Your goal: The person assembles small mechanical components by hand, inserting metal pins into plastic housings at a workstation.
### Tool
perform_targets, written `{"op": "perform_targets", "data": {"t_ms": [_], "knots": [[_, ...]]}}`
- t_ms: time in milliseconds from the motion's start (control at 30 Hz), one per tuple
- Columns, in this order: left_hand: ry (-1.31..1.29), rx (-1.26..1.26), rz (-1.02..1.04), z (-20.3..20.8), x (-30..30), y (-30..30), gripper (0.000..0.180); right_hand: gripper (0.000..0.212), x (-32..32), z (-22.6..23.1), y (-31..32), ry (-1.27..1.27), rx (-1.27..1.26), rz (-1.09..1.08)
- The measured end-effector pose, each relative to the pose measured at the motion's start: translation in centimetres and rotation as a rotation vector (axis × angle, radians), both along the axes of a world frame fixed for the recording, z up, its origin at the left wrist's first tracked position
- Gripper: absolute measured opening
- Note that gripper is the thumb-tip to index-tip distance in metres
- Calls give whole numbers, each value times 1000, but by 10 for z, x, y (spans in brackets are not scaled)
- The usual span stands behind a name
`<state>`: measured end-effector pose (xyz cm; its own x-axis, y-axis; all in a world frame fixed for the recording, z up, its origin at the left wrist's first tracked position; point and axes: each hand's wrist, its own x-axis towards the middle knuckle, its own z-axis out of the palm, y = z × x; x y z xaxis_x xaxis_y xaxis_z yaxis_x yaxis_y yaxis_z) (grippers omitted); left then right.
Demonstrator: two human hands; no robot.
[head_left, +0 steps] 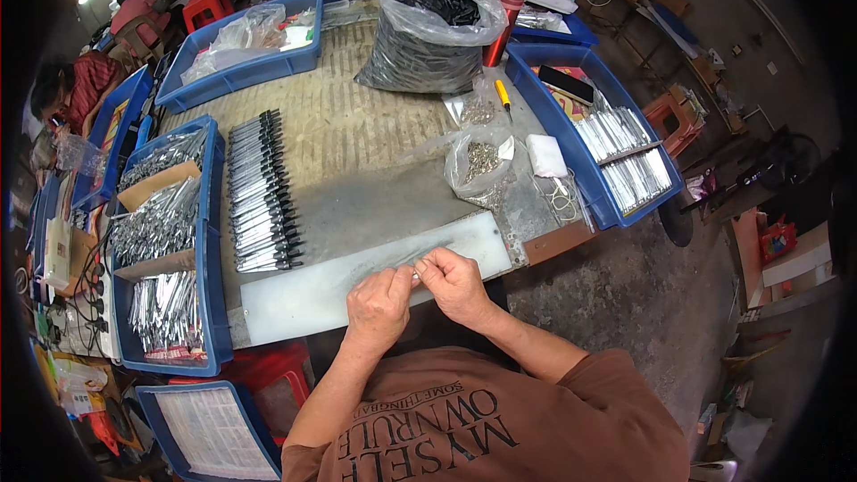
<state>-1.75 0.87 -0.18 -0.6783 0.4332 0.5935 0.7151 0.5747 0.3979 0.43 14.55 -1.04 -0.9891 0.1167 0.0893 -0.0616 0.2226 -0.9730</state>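
Note:
My left hand (378,305) and my right hand (453,284) meet above a long whitish board (299,302) at the table's near edge. Both are closed, fingertips pinched together around a small shiny piece (416,276). Most of that piece is hidden by the fingers, so its kind cannot be made out. Beyond the board, to the left, lies a neat column of silver pen-like parts with black ends (261,192). An open plastic bag of small metal parts (482,161) rests past my right hand.
A divided blue tray (214,303) of silver parts stands left; another blue tray (665,180) with silver tubes stands right. At the back are a big bag of black parts (420,62), a red tumbler (496,46) and a blue bin (241,76). A yellow-handled screwdriver (503,94) lies between.

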Motion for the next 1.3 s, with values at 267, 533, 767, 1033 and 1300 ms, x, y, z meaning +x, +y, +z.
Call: {"op": "perform_targets", "data": {"t_ms": [267, 533, 767, 1033, 1300], "knots": [[-21, -58, 27, -1, -8, -6, 11, 21, -14, 12, 3, -23, -19, 99], [-38, -148, 46, -17, -14, -19, 14, 17, -155, 116, 106, 430, 388, -124], [-44, -158, 27, -16, -16, -17, 14, 28, -273, 161, 144, 245, 1030, -151], [-106, -105, 13, -15, -16, -17, 12, 30, -311, 153, 121, -114, 1140, -216], [-98, -79, 11, -16, -16, -18, 13, 28, -302, 152, 129, 48, 1033, -192]]}}
